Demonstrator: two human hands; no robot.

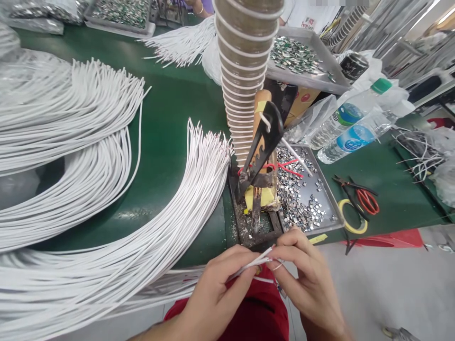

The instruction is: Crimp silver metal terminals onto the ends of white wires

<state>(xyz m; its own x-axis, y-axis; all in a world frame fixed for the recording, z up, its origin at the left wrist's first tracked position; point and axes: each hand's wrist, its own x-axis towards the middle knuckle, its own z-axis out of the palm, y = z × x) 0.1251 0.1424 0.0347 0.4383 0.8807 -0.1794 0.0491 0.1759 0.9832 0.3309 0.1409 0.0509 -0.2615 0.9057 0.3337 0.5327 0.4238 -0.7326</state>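
Note:
Several white cable ends (256, 262) are pinched between the thumb and fingers of my left hand (223, 284), in front of the table edge. Fingertips of my right hand (302, 274) close on the tips of these cables from the right. Just beyond my hands stands a soldering fixture (256, 189) with a black clamp, a wooden handle and a yellow pad. Left of it lies a long bundle of white cables (199, 180), its ends fanned near the fixture. To its right, a metal tray (329, 201) holds small metal connectors.
A ribbed duct (247, 61) rises behind the fixture. More white cables (88, 118) lie at left. Bottles (355, 137), pliers (350, 189) and a yellow tape roll (355, 226) are at right. A tray of green boards (334, 78) is behind; a person's hand (199, 7) shows beyond.

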